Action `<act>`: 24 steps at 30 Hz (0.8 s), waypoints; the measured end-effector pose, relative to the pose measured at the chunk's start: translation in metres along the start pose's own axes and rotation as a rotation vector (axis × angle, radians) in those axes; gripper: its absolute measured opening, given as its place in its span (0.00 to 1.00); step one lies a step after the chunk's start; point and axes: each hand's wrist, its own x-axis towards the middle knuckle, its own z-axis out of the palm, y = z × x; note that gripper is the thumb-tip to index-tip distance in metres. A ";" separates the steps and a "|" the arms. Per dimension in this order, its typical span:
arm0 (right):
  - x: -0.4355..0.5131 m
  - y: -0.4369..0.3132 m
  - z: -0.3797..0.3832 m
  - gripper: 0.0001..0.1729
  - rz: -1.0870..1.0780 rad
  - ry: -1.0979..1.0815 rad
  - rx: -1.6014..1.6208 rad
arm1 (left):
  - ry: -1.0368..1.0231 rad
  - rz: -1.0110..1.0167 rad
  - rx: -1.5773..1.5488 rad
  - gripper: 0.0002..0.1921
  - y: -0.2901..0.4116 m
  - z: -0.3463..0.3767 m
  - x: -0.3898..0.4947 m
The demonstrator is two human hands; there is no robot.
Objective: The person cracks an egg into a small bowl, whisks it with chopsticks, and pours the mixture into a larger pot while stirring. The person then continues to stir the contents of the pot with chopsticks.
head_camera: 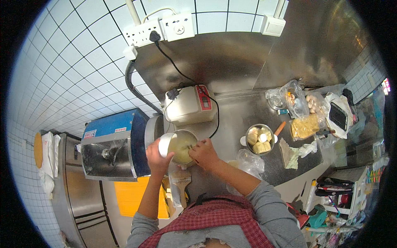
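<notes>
My left hand [157,157] grips a white bowl [166,144], tilted over the left side of a round metal pot [181,145]. Cloudy, pale yellow liquid fills much of the pot. Over its right rim is my right hand [203,153], fingers bunched together. Small dark marks show by those fingertips; whether they belong to something held is unclear. Just below the pot lies a flat brush [181,184] with a wooden handle. Farther right, a metal pot with white knobs [261,139] contains pale yellow chunks. A clear plastic bag [251,162] rests near my right forearm.
Behind the pot stands a pale appliance with a red panel [192,104], its black cable [218,116] trailing close to my right hand. To the left is a blue and steel machine [113,145]. Bagged food [305,125] and a dark-screened device [338,116] occupy the counter's right end.
</notes>
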 end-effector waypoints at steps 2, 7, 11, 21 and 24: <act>0.000 0.000 -0.001 0.06 -0.271 -0.119 0.074 | -0.002 -0.022 -0.011 0.44 0.001 -0.001 0.000; 0.001 0.002 -0.004 0.05 -0.168 -0.038 0.063 | -0.028 -0.026 -0.041 0.43 0.002 -0.002 0.000; 0.002 -0.001 -0.010 0.08 -0.238 -0.161 0.087 | -0.031 0.007 -0.042 0.44 0.000 -0.003 0.002; -0.001 0.006 -0.008 0.08 -0.037 0.000 0.094 | -0.035 -0.021 -0.043 0.44 0.002 -0.002 -0.001; -0.002 0.005 -0.008 0.07 -0.180 -0.231 0.031 | -0.034 -0.028 -0.034 0.44 0.003 -0.003 -0.002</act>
